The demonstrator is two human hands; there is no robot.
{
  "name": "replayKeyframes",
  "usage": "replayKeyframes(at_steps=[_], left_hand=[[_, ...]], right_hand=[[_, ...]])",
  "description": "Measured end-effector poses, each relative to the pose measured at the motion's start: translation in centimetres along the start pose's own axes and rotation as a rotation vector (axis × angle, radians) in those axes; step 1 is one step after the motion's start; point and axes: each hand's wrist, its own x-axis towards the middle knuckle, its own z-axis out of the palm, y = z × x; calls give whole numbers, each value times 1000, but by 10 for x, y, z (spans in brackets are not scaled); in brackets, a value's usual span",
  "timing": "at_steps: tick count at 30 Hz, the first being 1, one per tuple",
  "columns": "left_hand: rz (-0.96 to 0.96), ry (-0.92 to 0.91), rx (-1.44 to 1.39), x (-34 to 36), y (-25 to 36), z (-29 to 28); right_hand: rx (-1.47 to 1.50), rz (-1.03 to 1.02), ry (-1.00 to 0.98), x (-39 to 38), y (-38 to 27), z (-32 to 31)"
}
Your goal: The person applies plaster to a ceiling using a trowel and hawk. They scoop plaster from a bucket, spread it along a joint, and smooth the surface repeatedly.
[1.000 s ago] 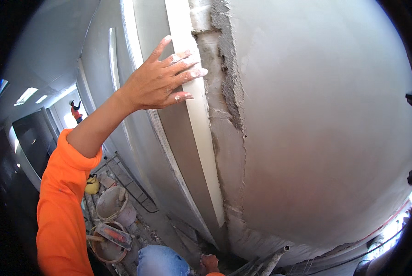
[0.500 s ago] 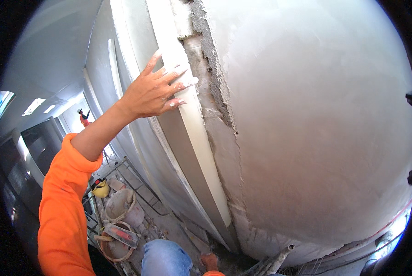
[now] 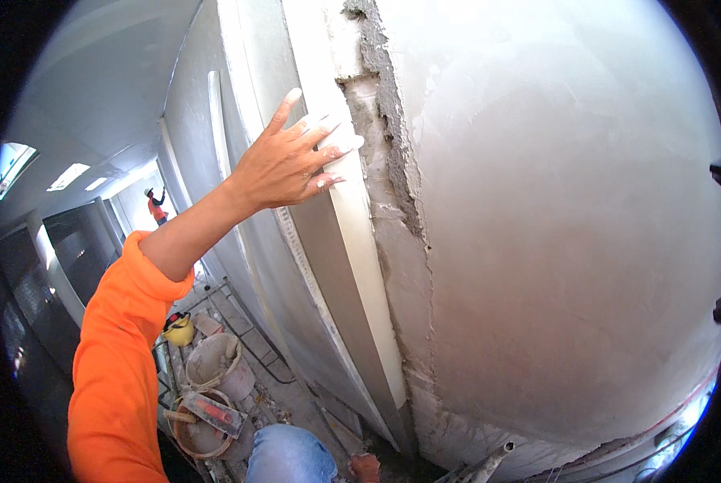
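- Long pale strip [image 3: 370,282]: runs along the wall [image 3: 553,225], just left of the broken plaster edge [image 3: 398,153].
- Left hand [image 3: 286,163]: fingers apart, laid across the strip's upper part.
- Right hand [image 3: 365,467]: near the strip's foot; grip cannot be told.

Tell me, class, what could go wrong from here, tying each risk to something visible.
The left hand has its chalky fingers spread over the pale strip, so it might slip. The broken plaster edge beside the strip could crumble if bumped. The trowel lying over the nearer bucket might get knocked off.
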Motion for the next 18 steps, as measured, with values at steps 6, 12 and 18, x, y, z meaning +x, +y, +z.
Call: replayKeyframes(at_steps=[6,12,18], left_hand=[[-24,-107,87,3,2,0],[-26,-73,47,0,22,-18],[20,-5,-226,-35,61,-38]], right_hand=[[402,125,117,-77,-25,-82],[397,184,-160,-105,-50,-119],[357,322,-243,-133,-85,-108]])
